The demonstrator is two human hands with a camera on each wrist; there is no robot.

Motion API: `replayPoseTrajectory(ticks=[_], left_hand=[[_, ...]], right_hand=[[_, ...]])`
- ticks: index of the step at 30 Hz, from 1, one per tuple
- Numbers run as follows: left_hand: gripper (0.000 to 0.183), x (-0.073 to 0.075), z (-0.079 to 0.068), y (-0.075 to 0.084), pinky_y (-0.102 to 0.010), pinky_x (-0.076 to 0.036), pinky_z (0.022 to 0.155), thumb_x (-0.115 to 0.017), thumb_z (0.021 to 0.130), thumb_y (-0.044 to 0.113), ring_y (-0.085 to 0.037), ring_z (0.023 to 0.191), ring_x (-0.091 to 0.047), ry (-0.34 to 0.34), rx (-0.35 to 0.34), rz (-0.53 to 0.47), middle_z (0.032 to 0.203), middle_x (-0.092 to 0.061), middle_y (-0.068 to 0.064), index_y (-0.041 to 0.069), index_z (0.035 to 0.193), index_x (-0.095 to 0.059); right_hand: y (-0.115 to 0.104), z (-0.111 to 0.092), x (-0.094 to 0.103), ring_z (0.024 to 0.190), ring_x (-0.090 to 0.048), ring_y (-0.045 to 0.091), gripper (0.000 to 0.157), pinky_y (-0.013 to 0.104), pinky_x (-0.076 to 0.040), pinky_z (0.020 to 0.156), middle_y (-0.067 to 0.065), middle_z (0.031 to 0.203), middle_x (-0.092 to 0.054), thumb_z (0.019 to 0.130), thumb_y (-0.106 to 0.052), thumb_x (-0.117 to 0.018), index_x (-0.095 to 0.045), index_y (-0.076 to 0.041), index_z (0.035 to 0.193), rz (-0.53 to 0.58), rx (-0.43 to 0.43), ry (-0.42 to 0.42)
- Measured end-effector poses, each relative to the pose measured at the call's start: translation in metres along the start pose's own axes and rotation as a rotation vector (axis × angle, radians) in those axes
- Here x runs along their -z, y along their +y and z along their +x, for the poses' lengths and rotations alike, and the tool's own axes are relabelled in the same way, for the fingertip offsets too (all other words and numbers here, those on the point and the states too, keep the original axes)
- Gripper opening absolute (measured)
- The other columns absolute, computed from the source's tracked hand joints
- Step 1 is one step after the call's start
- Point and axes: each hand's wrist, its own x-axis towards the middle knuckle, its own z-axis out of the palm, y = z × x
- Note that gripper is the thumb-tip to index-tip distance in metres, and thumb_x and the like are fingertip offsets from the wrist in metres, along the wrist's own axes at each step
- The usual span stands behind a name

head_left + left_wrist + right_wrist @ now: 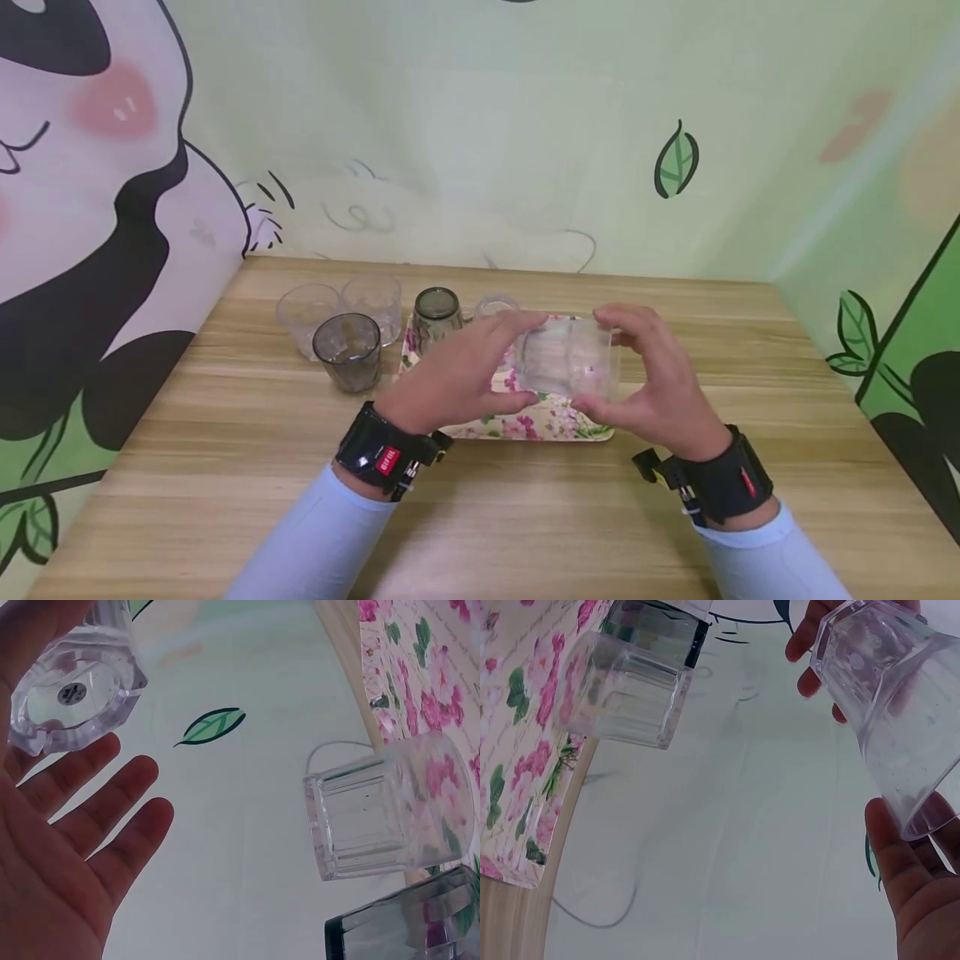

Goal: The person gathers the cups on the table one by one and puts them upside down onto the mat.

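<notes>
Both hands hold a clear drinking glass [566, 358] on its side above the floral tray [517, 427]. My left hand [468, 362] grips it near the faceted base, its other fingers spread in the left wrist view. At the rim end, my right hand [652, 379] grips it between thumb and fingers; the mouth faces right in the head view. Behind my left hand, a dark grey glass [437, 310] stands upside down on the tray. Beside it is an upside-down clear glass [367, 817], partly hidden by that hand in the head view.
Left of the tray, a dark grey glass [348, 354] stands upright on the wooden table [525, 517]. Two clear glasses stand close behind it, one at the left [300, 321] and one nearer the tray [378, 308]. A painted wall [480, 167] borders the table's back.
</notes>
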Motion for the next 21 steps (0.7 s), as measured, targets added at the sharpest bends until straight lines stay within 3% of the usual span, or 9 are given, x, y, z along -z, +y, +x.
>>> replayPoseTrajectory(ticks=[5,9,12,21], left_hand=[[0.082,-0.001,0.0011,0.0016,-0.042,-0.055,0.108,-0.079,0.084,0.037,-0.02,0.125,-0.058,0.035,-0.045,0.024,0.142,-0.061,-0.009,0.01,0.15,-0.038],[0.08,-0.0015,0.0009,0.002,-0.042,-0.055,0.108,-0.08,0.084,0.036,-0.021,0.125,-0.058,0.051,-0.046,0.045,0.141,-0.062,-0.009,0.01,0.148,-0.041],[0.08,-0.0016,0.0006,0.0015,-0.042,-0.055,0.107,-0.08,0.083,0.037,-0.021,0.126,-0.058,0.05,-0.042,0.05,0.141,-0.062,-0.01,0.01,0.148,-0.042],[0.082,0.001,0.0,-0.0002,-0.04,-0.057,0.104,-0.083,0.082,0.032,-0.019,0.121,-0.06,0.05,-0.049,0.013,0.137,-0.063,-0.01,0.011,0.149,-0.042]], right_hand=[[-0.0021,-0.0002,-0.0018,0.116,-0.056,0.024,0.087,0.013,-0.052,0.098,0.023,0.124,-0.062,0.08,-0.062,-0.072,-0.053,0.005,0.133,0.013,-0.015,-0.026],[-0.002,-0.0016,-0.0011,0.119,-0.055,0.026,0.089,0.039,-0.062,0.093,0.022,0.128,-0.06,0.077,-0.057,-0.079,-0.051,0.004,0.135,-0.002,-0.061,-0.084],[-0.0013,-0.0026,-0.0005,0.12,-0.054,0.028,0.089,0.056,-0.061,0.089,0.023,0.132,-0.058,0.075,-0.049,-0.084,-0.049,0.003,0.138,-0.002,-0.077,-0.116],[0.0009,-0.002,0.0018,0.124,-0.053,0.027,0.087,0.052,-0.06,0.093,0.02,0.138,-0.055,0.076,-0.04,-0.085,-0.045,0.001,0.142,-0.023,-0.093,-0.172]])
